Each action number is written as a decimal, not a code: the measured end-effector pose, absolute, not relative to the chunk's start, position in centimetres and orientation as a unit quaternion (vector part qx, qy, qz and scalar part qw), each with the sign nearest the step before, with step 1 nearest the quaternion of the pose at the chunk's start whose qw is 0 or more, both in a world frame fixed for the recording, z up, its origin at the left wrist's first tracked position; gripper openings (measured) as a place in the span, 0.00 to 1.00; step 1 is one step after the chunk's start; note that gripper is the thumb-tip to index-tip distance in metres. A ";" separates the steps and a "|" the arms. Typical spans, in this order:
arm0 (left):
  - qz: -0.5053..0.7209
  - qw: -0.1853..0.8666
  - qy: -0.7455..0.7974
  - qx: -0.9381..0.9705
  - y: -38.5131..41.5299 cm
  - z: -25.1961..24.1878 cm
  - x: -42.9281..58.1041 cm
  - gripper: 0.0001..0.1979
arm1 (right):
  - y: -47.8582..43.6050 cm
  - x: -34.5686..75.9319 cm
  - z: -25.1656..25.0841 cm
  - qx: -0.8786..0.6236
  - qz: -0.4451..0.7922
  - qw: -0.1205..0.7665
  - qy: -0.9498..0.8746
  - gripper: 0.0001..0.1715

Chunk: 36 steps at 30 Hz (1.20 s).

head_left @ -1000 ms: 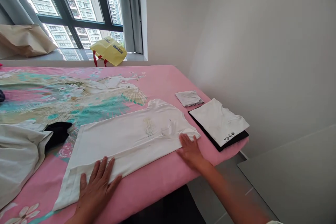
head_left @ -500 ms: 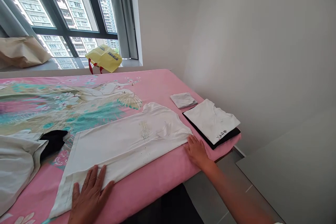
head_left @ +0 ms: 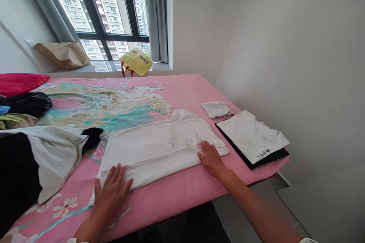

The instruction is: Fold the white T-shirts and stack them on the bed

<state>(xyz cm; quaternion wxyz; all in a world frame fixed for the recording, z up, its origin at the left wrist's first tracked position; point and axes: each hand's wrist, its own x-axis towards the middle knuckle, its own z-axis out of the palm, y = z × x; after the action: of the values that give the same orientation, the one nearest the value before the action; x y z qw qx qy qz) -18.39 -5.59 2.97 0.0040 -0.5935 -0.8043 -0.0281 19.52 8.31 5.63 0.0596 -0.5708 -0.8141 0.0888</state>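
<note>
A white shirt (head_left: 159,146) lies on the pink bed (head_left: 189,89) under the flattened left hand (head_left: 111,188) and right hand (head_left: 211,158), each grip spread and grasping nothing, where uneven sideways pressure could drag the folded near strip (head_left: 164,169) askew and crease it.

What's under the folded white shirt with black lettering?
Under the folded white shirt, a flat black item sticks out along two edges, lying on the pink cloth. The rest is covered; whether anything else is there can't be seen.
</note>
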 end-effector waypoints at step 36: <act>-0.104 -0.018 -0.848 -0.519 -8.9 1.4 -24.4 0.30 | 8.9 15.6 0.0 -0.568 -0.030 0.127 -0.813 0.35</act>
<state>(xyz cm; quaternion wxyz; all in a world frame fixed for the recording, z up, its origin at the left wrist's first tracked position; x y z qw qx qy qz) -24.37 -8.93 1.38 -0.0181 -0.5193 -0.8480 -0.1041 15.58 8.95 0.00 0.1267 -0.5679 -0.8127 -0.0298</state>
